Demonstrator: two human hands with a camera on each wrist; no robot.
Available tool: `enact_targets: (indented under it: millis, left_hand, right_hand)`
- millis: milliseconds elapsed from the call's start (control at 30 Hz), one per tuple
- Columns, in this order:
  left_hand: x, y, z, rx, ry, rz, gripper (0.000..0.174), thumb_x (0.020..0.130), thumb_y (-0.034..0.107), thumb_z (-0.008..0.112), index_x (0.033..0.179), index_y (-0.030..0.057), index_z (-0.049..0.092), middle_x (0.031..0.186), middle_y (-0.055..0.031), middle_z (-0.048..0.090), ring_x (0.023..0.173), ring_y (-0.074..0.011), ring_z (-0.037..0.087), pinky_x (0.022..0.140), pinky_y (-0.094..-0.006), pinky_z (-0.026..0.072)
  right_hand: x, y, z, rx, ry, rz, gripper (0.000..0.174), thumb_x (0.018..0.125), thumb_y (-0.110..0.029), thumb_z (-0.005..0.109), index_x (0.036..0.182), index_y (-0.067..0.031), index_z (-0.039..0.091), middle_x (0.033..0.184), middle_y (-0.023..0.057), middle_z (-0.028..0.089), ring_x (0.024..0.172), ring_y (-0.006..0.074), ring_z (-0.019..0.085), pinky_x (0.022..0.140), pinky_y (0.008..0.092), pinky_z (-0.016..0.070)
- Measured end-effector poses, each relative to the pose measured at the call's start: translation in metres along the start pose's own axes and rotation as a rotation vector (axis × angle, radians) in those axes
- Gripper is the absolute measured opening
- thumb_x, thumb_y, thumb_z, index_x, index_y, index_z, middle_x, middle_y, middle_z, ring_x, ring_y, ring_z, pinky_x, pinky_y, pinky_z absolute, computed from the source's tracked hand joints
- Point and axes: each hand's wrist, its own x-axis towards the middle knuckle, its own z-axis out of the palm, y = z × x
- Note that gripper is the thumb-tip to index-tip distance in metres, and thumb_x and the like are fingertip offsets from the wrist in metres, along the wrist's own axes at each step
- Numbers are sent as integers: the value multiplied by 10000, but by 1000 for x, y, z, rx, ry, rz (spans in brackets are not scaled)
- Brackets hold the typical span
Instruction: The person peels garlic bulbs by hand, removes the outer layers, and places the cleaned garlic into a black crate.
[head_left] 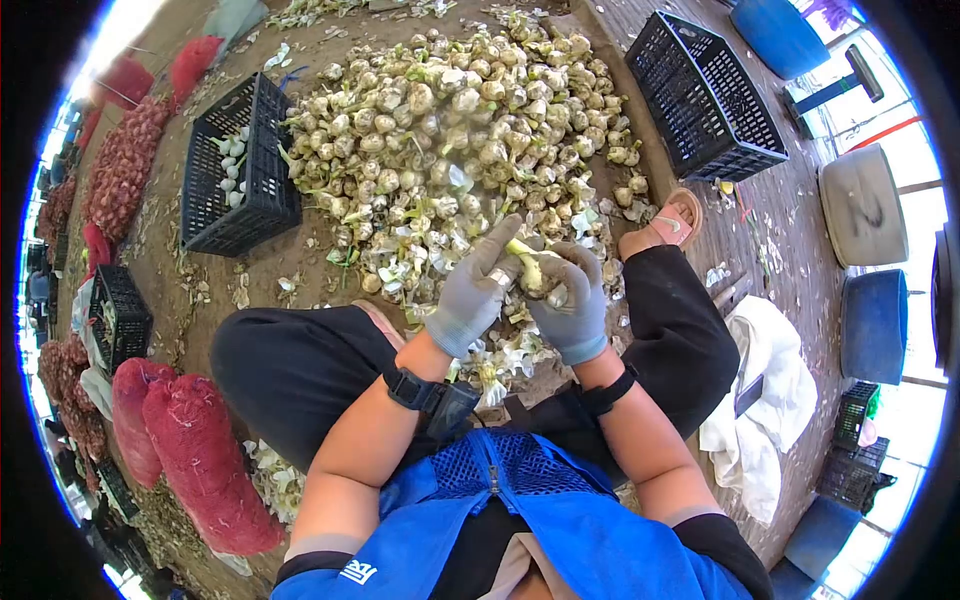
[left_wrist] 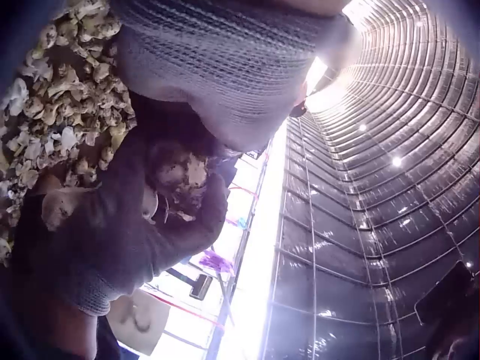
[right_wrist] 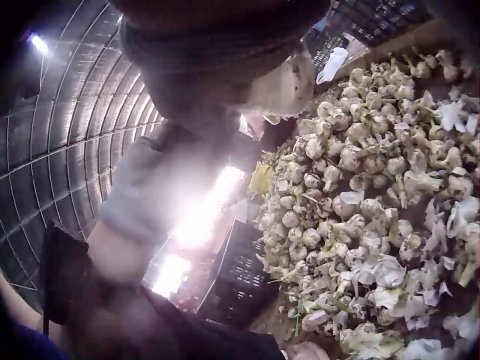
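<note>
A garlic bulb [head_left: 530, 272] with a pale green stem is held between both gloved hands, close over a big pile of garlic [head_left: 460, 140]. My right hand [head_left: 572, 308] grips the bulb, its thumb bent against it. My left hand [head_left: 472, 295] pinches at the stem side, with the index finger reaching along the stem. In the left wrist view the bulb's dirty, patchy skin [left_wrist: 187, 174] shows between the gloves. Part of the bulb is hidden behind the fingers. Loose white peelings [head_left: 490, 365] lie below the hands.
A black crate [head_left: 240, 215] with several clean white bulbs stands left of the pile. Another black crate [head_left: 705, 100] stands at the back right. Red mesh sacks [head_left: 205, 460] lie at the left, and a white cloth [head_left: 765, 390] lies by the right knee.
</note>
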Motion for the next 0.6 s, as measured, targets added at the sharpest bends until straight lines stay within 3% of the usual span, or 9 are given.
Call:
enact_targets:
  millis: [100, 167, 267, 300, 333, 367, 400, 433, 600]
  left_hand:
    - [-1, -3, -3, -28, -2, 60, 469, 828, -112, 397, 1285, -30, 472, 1240, -97, 557, 1112, -152, 535, 981, -274, 410]
    - [-2, -7, -8, 19, 0, 107, 466, 813, -116, 379, 1262, -37, 477, 1217, -102, 561, 1115, -160, 533, 994, -291, 407]
    - [-2, -1, -10, 147, -12, 140, 340, 886, -44, 454, 1222, -26, 499, 1179, -84, 570, 1098, -152, 536, 981, -285, 413]
    - [-2, 15, -5, 160, -33, 56, 305, 909, 25, 499, 1210, -17, 504, 1180, -78, 569, 1094, -147, 535, 973, -283, 417]
    - [-1, 24, -1, 173, -55, -30, 289, 932, 94, 545, 1199, -9, 510, 1181, -71, 568, 1090, -142, 534, 964, -281, 420]
    - [0, 19, -2, 98, -60, -11, 348, 923, 212, 598, 1196, 9, 526, 1170, -56, 582, 1075, -125, 534, 952, -277, 426]
    - [0, 16, -2, 98, -64, -10, 348, 923, 212, 598, 1196, 9, 526, 1170, -56, 582, 1075, -125, 534, 952, -277, 426]
    - [0, 14, -3, 94, -40, -49, 343, 925, 205, 595, 1203, 14, 532, 1163, -53, 591, 1069, -123, 537, 954, -277, 425]
    - [0, 8, -5, 138, 9, -63, 423, 933, 185, 580, 1308, 17, 485, 1212, -62, 589, 1096, -120, 536, 964, -261, 422]
  right_hand:
    - [4, -5, -2, 94, -16, -39, 581, 614, -16, 755, 1145, -86, 529, 1106, 132, 555, 966, 291, 589, 818, 367, 493]
    - [-5, 0, 3, 661, -120, 482, 635, 653, -21, 750, 1226, -33, 478, 1133, 81, 542, 1026, 209, 554, 887, 335, 458]
    - [3, -7, -1, 771, -88, 590, 654, 656, -51, 759, 1241, -16, 467, 1150, 80, 532, 1078, 200, 519, 937, 331, 422]
    - [5, -7, -3, 824, -71, 643, 666, 658, -66, 763, 1248, -7, 461, 1159, 80, 526, 1104, 195, 501, 962, 329, 404]
    - [4, -5, -3, 819, -68, 641, 666, 658, -66, 763, 1248, -7, 461, 1159, 80, 526, 1104, 195, 501, 962, 329, 404]
    - [3, -2, -2, 560, -95, 420, 637, 647, -63, 763, 1220, -21, 488, 1154, 97, 530, 1095, 226, 515, 952, 340, 415]
    - [3, -1, -2, 301, -121, 200, 609, 636, -59, 762, 1191, -35, 514, 1149, 114, 533, 1085, 257, 529, 941, 352, 426]
    - [4, -7, -3, 209, -77, 153, 548, 613, -51, 765, 1121, -64, 561, 1136, 138, 535, 1064, 315, 539, 915, 376, 447]
    - [0, -5, -1, 124, -68, 112, 549, 578, -31, 775, 1077, -62, 550, 1135, 144, 529, 1059, 298, 526, 915, 377, 433]
